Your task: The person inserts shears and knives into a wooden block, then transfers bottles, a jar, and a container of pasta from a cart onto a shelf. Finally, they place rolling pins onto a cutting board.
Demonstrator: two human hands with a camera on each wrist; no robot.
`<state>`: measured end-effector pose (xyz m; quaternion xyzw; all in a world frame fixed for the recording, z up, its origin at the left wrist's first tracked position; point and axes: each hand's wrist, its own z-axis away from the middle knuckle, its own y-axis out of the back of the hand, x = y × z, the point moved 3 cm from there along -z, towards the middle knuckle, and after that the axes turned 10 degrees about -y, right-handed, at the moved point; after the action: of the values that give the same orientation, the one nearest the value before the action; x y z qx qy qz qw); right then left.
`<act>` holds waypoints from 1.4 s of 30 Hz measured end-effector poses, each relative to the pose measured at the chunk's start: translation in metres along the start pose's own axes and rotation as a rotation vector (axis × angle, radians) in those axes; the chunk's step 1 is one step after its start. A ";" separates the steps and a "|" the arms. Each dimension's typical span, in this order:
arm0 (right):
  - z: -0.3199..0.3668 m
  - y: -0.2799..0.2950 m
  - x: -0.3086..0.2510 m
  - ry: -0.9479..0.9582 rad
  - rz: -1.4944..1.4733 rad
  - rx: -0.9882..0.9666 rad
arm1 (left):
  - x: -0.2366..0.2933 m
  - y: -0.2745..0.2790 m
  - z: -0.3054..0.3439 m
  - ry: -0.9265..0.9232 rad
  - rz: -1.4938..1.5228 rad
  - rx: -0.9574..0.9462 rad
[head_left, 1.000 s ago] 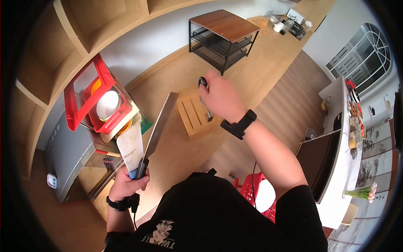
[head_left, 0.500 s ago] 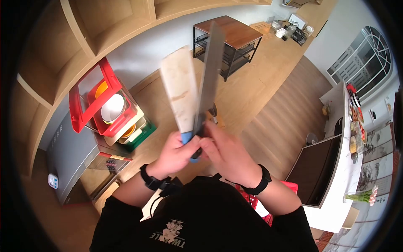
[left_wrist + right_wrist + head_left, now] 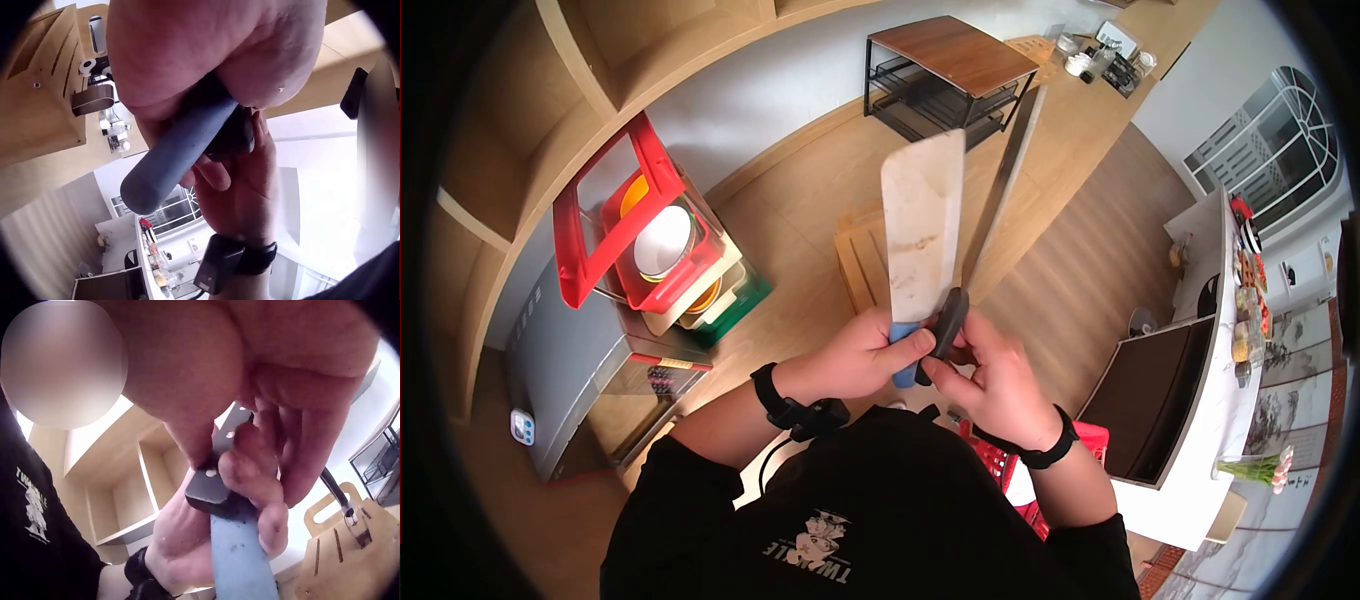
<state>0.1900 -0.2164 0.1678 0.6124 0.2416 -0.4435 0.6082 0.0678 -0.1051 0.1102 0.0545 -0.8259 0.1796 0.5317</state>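
Observation:
My left hand (image 3: pixel 840 358) grips the blue handle of a broad-bladed knife (image 3: pixel 924 225), its pale blade stained and pointing up. Its thumb also lies over the black handle of a second, long knife (image 3: pixel 949 322), held close alongside. Fingers of my right hand (image 3: pixel 1005 395) curl round that black handle, whose narrow-looking blade leans up and right. In the right wrist view both handles cross, with the riveted black one (image 3: pixel 215 487) over the blue one (image 3: pixel 240 556). Behind the hands stands a slotted wooden knife block (image 3: pixel 858 265), partly hidden by the broad blade.
Left of me are stacked red, cream and green bins (image 3: pixel 735 305) beside a grey box-shaped appliance (image 3: pixel 590 370). A wood-topped black rack (image 3: pixel 950 55) stands far back on the counter. Wooden shelving (image 3: pixel 490 150) hangs at upper left; a red basket (image 3: pixel 1090 437) is low at right.
My right hand has left the knife block and joined the left, taking hold of the black handle. The left hand has brought both knives from the left to the middle, and their blades have spread apart.

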 end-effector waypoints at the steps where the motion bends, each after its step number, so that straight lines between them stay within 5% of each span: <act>1: 0.001 -0.008 0.006 0.000 -0.133 0.043 | -0.001 0.005 0.002 0.010 0.002 -0.004; 7: -0.010 -0.039 0.042 0.015 -0.425 0.303 | 0.026 0.011 0.002 0.254 -0.389 -0.036; 9: -0.012 -0.021 0.034 -0.007 -0.682 0.331 | 0.033 0.013 0.008 -0.019 -0.862 -0.164; 11: -0.008 0.005 0.040 -0.093 -0.666 0.311 | 0.043 0.024 0.026 -0.036 -0.856 -0.106; 14: 0.009 0.044 0.040 -0.147 -0.496 0.383 | 0.068 0.051 0.064 0.300 -0.841 0.227; 15: 0.015 0.053 0.034 -0.160 -0.445 0.388 | 0.076 0.059 0.074 0.388 -0.830 0.260; 17: 0.030 0.068 0.038 -0.212 -0.391 0.400 | 0.086 0.063 0.097 0.247 -0.739 0.189; 18: 0.041 0.073 0.042 -0.212 -0.415 0.393 | 0.088 0.072 0.112 0.424 -0.587 0.157; 25: 0.085 0.063 0.074 -0.145 -0.473 0.449 | 0.072 0.075 0.116 0.229 -0.023 0.363; 29: 0.099 0.060 0.085 -0.187 -0.516 0.493 | 0.079 0.062 0.105 0.326 0.017 0.444; 33: 0.116 0.064 0.098 -0.226 -0.510 0.550 | 0.104 0.073 0.103 0.390 -0.095 0.166; 37: 0.128 0.066 0.113 -0.254 -0.489 0.551 | 0.124 0.066 0.087 0.463 -0.141 0.280; 42: 0.129 0.061 0.127 -0.238 -0.597 0.551 | 0.102 0.062 0.077 0.254 -0.124 0.543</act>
<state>0.2706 -0.3797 0.1108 0.5998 0.2091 -0.7158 0.2901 -0.0599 -0.0645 0.1585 0.2220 -0.6697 0.3661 0.6068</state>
